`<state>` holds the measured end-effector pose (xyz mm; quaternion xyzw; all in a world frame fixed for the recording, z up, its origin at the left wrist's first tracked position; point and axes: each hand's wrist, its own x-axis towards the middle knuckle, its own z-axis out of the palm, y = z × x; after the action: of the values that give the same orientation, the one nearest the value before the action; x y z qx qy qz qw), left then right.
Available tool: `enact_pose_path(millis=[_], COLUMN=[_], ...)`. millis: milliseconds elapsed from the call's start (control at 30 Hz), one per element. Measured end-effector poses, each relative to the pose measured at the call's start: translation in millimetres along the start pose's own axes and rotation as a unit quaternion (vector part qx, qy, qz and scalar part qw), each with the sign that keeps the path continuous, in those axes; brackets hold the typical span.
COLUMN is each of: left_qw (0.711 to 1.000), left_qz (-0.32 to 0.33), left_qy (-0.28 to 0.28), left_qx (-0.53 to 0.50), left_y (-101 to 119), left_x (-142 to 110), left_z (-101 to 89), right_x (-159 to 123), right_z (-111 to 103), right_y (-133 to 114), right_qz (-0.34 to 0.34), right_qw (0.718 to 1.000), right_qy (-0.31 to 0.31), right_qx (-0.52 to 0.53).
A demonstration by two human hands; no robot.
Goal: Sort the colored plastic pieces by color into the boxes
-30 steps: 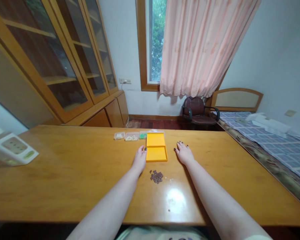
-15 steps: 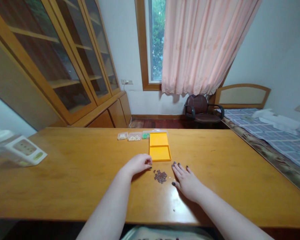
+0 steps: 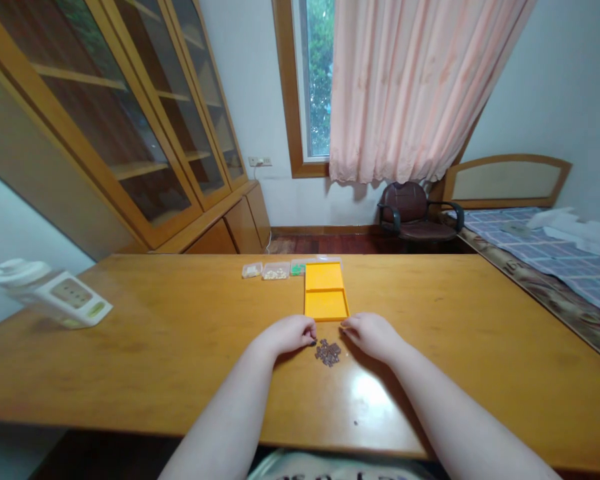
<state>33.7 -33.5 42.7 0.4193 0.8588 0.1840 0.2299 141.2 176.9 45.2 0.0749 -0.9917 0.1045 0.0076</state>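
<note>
A small pile of dark brown pieces (image 3: 328,353) lies on the wooden table in front of me. My left hand (image 3: 293,332) rests at the pile's left edge, its fingers curled in and thumb at the pieces; whatever they pinch is too small to make out. On the pile's other side my right hand (image 3: 373,335) has its fingers bent together, tips near the table; anything between them is hidden. Just beyond both hands lies an unfolded yellow case (image 3: 327,305), with two shallow halves.
Behind the case stand clear plastic boxes: one with pale bits (image 3: 276,271), a smaller one (image 3: 252,270), and one with green bits (image 3: 297,268). A white-capped container (image 3: 63,293) is at the table's left. One dark speck (image 3: 356,423) lies near the front edge.
My right hand has gone from lying flat with fingers spread to bent fingers, closer to the case and pile. My left hand stays curled beside the pile. The view has shifted slightly.
</note>
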Motion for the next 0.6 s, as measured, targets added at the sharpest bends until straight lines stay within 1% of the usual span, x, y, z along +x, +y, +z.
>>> enact_pose_path(millis=[67,167,267,400,467,533,600], left_qw=[1.0,1.0,1.0,1.0,0.999,0.993,0.981], left_qz=[-0.006,-0.008,-0.011,0.001,0.012,0.014,0.004], left_qy=[0.0,0.005,0.003,0.007,0.044,0.118,0.195], left_qx=[0.01,0.025,0.028,0.006,-0.01,-0.017,-0.007], left_y=[0,0,-1,1,2,4,5], left_x=[0,0,0,1,3,6,9], left_z=[1.0,3.0,3.5,0.1,-2.5,-4.5,-5.4], right_x=[-2,-3,-1,1,1,2,3], right_z=[-1,-3,-1,8,12,16,19], right_y=[7,10,7,1,-2,-6,-9], right_qz=[0.004,-0.003,0.003,0.015,0.023,0.028,0.03], right_qw=[1.0,0.999,0.999,0.999,0.998,0.997,0.996], right_qy=[-0.012,-0.031,-0.029,-0.02,-0.019,-0.017,-0.009], right_qx=[0.02,0.008,-0.02,-0.046,-0.062,-0.077,-0.087])
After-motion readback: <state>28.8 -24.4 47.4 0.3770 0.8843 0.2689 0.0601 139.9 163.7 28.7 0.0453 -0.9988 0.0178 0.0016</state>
